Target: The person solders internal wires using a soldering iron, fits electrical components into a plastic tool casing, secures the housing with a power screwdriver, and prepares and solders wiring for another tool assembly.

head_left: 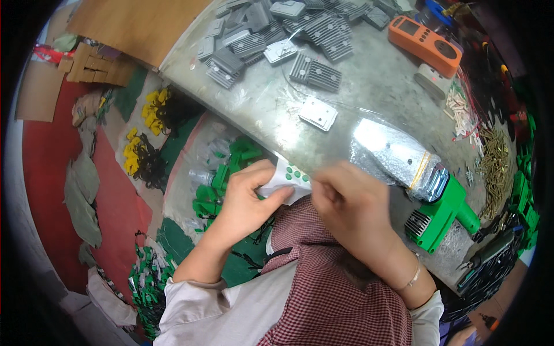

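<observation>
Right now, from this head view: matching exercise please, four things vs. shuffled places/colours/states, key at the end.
Things
1. Dotted sheet
2. Boxy meter
3. Screws
4. Finned blocks

Places, colours, states
A. Heaped on the far part of the table
B. Held in the left hand
C. Orange
D. Loose pile, brass-coloured, at the right

Pairs: 1-B, 2-C, 3-D, 4-A

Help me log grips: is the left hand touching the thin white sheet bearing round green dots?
Touching. The head view shows it: the left hand holds the thin white sheet, its thumb plainly overlapping the sheet's lower part.
</observation>
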{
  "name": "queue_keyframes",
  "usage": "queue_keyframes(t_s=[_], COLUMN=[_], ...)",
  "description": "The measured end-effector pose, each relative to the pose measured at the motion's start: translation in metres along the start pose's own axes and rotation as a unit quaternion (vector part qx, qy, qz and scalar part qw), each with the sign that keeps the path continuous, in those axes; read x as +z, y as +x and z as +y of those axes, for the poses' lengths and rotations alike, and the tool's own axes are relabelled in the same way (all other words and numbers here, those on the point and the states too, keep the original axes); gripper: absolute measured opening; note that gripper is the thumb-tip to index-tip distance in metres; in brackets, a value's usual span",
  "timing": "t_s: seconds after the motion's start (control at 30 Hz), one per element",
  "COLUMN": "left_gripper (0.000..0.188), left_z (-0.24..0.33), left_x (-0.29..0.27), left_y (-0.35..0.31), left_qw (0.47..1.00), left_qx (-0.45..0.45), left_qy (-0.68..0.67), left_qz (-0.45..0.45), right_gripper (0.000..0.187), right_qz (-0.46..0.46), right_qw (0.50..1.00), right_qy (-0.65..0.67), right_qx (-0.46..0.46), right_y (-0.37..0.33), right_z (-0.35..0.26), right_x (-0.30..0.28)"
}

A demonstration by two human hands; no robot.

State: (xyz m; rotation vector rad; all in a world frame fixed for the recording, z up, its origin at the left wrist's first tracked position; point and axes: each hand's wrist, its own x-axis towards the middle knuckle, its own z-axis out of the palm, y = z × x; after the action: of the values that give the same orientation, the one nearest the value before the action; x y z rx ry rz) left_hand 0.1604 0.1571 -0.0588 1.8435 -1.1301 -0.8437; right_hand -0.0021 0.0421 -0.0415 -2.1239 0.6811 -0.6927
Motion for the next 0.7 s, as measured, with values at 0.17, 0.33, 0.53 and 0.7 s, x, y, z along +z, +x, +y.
queue_keyframes(t_s=[0.17,0.33,0.53,0.7], left_gripper=[0.016,0.013,0.021,0.023], left_z=[0.000,0.036,0.077,0.112], left_x=[-0.022,0.002,0.042,0.068], left_y=[0.004,0.017,0.043,0.056], left_qw=[0.977,0.959,0.922,0.888], left_qx=[0.046,0.217,0.341,0.409], left_qy=[0.134,0.150,0.180,0.212], left_qz=[0.162,0.102,0.033,-0.003], right_gripper=[0.009,0.008,0.010,0.013], right_qz=[0.180,0.264,0.268,0.240], right_qw=[0.969,0.918,0.930,0.962], right_qy=[0.007,-0.168,-0.074,-0.029], right_qx=[0.171,0.242,0.239,0.130], right_y=[-0.059,-0.126,-0.128,-0.154], right_z=[-0.013,0.027,0.043,0.042], right_x=[-0.106,-0.142,-0.126,-0.134])
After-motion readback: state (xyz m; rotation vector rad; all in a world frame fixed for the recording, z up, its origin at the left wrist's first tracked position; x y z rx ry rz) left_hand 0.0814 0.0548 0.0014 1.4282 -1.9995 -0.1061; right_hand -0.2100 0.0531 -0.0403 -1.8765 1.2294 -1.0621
